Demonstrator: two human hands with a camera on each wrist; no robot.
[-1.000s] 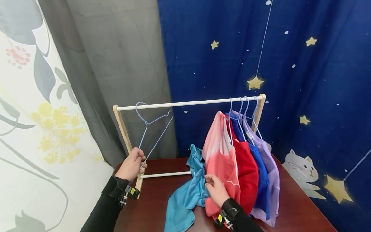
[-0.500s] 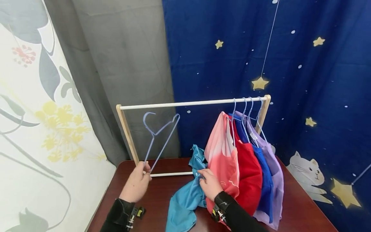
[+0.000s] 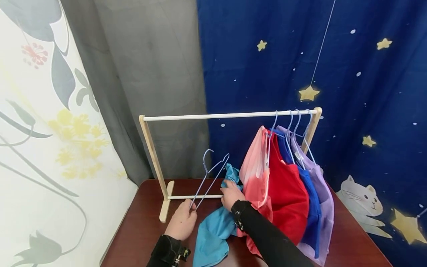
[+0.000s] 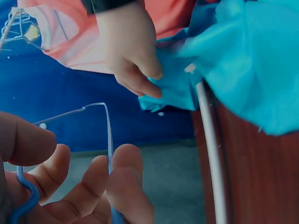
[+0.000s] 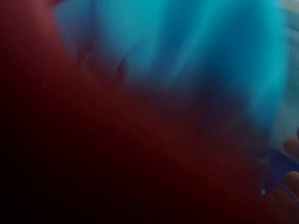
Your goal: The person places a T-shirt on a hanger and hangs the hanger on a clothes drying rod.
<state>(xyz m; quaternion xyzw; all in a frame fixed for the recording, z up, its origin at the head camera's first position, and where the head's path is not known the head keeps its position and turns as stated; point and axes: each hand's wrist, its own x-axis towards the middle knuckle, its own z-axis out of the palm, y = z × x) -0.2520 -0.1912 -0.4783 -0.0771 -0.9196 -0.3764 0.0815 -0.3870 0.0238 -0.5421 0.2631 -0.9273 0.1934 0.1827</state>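
Observation:
A light-blue clothes hanger [image 3: 208,171] is gripped by my left hand [image 3: 182,219] low on its frame, with its hook pointing up. In the left wrist view, the left thumb [image 4: 32,140] and fingers lie around the hanger's wire. My right hand [image 3: 231,195] holds the upper part of a crumpled teal garment [image 3: 215,237], fingers bent over the cloth. That garment lies on the table and overlaps the rack's lower rod. Blurred red covers much of the right wrist view, with the teal cloth [image 5: 163,37] above it.
A small clothes rack with a white top rod [image 3: 213,116] stands on the dark-red table [image 3: 133,237]. Pink, red [image 3: 287,189], blue and lilac [image 3: 325,207] sleeveless tops hang at its right end. Grey and starry blue curtains [image 3: 350,92] stand behind.
The hanger has come down from the top rod, and my left hand has moved right and down with it. My right hand has gone from beside the pink top onto the teal garment.

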